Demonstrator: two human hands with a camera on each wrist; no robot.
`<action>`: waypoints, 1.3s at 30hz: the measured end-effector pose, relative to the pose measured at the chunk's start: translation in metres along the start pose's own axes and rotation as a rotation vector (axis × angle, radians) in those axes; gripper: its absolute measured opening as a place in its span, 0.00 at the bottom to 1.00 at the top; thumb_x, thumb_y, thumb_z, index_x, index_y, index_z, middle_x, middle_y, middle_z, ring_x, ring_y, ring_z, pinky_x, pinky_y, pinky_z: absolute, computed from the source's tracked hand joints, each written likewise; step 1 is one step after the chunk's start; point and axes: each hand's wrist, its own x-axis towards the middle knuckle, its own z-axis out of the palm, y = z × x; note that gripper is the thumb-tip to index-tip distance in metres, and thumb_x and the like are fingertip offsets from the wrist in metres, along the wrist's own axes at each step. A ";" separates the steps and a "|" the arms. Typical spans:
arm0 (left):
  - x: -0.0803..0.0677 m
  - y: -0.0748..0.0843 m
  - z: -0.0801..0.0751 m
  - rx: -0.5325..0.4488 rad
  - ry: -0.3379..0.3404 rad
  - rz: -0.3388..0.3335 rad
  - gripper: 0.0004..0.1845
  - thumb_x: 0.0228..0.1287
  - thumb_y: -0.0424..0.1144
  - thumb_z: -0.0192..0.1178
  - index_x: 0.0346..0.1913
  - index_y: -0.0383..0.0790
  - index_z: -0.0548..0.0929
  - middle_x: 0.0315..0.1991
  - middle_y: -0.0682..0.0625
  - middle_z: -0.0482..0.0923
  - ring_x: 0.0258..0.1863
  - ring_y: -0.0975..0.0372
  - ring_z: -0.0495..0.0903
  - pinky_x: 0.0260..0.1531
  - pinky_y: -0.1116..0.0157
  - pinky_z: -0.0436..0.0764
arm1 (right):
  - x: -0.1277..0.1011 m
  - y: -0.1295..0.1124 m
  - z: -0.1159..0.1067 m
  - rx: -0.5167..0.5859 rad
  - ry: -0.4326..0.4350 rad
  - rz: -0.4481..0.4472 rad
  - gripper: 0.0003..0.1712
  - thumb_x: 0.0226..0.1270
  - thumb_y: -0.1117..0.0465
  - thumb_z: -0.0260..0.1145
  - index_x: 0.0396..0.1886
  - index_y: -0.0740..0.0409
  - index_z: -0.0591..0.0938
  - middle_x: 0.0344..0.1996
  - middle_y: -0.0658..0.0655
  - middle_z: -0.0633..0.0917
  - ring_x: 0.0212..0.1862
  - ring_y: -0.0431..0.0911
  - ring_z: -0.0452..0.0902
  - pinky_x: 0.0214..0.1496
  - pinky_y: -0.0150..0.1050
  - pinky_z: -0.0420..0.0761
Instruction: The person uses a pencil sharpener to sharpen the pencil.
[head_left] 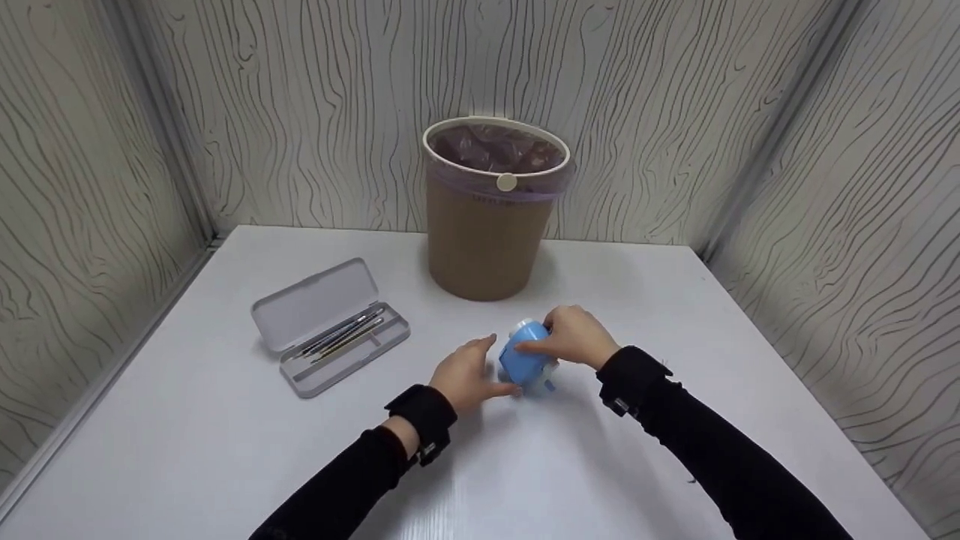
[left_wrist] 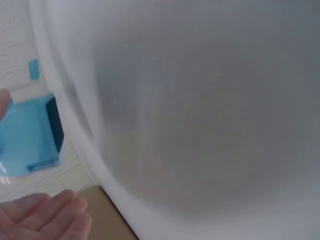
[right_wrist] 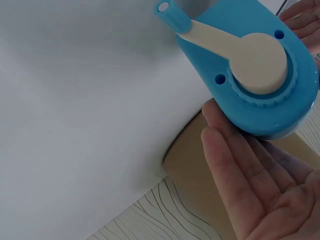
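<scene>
The bin [head_left: 486,225] stands at twelve o'clock on the surface [head_left: 225,450], against the back wall. The open case [head_left: 330,324] lies at ten o'clock, pencils [head_left: 341,336] apparently in its tray. The sharpener [head_left: 525,358] sits centrally, left hand [head_left: 466,377] at its nine o'clock, right hand [head_left: 576,336] at three.

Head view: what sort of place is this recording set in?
Probably a small staged desk booth, not a lived-in room: a white table boxed in by wood-grain panels, with a lined bin, an open pencil case and a blue sharpener between both hands.
</scene>
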 end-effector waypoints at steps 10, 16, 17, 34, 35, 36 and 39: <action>0.010 0.012 0.012 -0.123 0.050 -0.019 0.42 0.58 0.48 0.76 0.72 0.35 0.71 0.65 0.39 0.80 0.65 0.48 0.80 0.69 0.49 0.77 | -0.004 -0.014 0.004 0.014 0.094 -0.016 0.33 0.53 0.36 0.78 0.12 0.50 0.69 0.13 0.44 0.65 0.19 0.38 0.61 0.22 0.31 0.61; 0.014 0.013 0.015 -0.174 0.098 -0.047 0.39 0.58 0.50 0.76 0.68 0.34 0.75 0.62 0.38 0.82 0.62 0.47 0.82 0.65 0.50 0.79 | -0.005 -0.019 0.005 -0.014 0.107 -0.010 0.37 0.53 0.35 0.77 0.10 0.48 0.63 0.11 0.43 0.62 0.17 0.38 0.59 0.21 0.31 0.59; 0.014 0.012 0.015 -0.182 0.101 -0.043 0.39 0.58 0.50 0.76 0.67 0.33 0.75 0.62 0.37 0.82 0.62 0.47 0.83 0.65 0.50 0.80 | -0.005 -0.020 0.005 -0.015 0.108 -0.012 0.37 0.52 0.35 0.77 0.09 0.48 0.63 0.11 0.43 0.61 0.17 0.38 0.58 0.21 0.31 0.58; 0.021 -0.020 -0.015 -0.336 -0.118 0.089 0.38 0.59 0.44 0.75 0.69 0.31 0.74 0.65 0.37 0.80 0.64 0.47 0.81 0.68 0.50 0.78 | -0.010 -0.005 -0.018 0.090 -0.205 -0.284 0.47 0.63 0.40 0.74 0.74 0.62 0.71 0.68 0.62 0.80 0.71 0.58 0.76 0.72 0.57 0.76; 0.021 -0.021 -0.017 -0.331 -0.138 0.089 0.38 0.59 0.44 0.76 0.69 0.32 0.74 0.65 0.38 0.80 0.64 0.48 0.81 0.69 0.51 0.77 | -0.011 -0.004 -0.020 0.098 -0.225 -0.298 0.50 0.60 0.42 0.77 0.76 0.62 0.69 0.71 0.62 0.77 0.73 0.59 0.73 0.73 0.58 0.74; 0.021 -0.022 -0.020 -0.326 -0.158 0.088 0.38 0.58 0.44 0.76 0.69 0.33 0.74 0.65 0.38 0.80 0.65 0.48 0.81 0.69 0.51 0.77 | -0.012 -0.003 -0.021 0.095 -0.238 -0.322 0.52 0.58 0.44 0.79 0.76 0.62 0.67 0.73 0.62 0.75 0.74 0.59 0.71 0.74 0.59 0.73; 0.019 -0.025 -0.027 -0.330 -0.215 0.097 0.38 0.59 0.43 0.76 0.70 0.33 0.74 0.65 0.39 0.80 0.66 0.48 0.80 0.69 0.50 0.77 | -0.015 -0.001 -0.024 0.072 -0.253 -0.394 0.54 0.53 0.52 0.83 0.77 0.61 0.67 0.75 0.61 0.73 0.76 0.60 0.68 0.75 0.60 0.71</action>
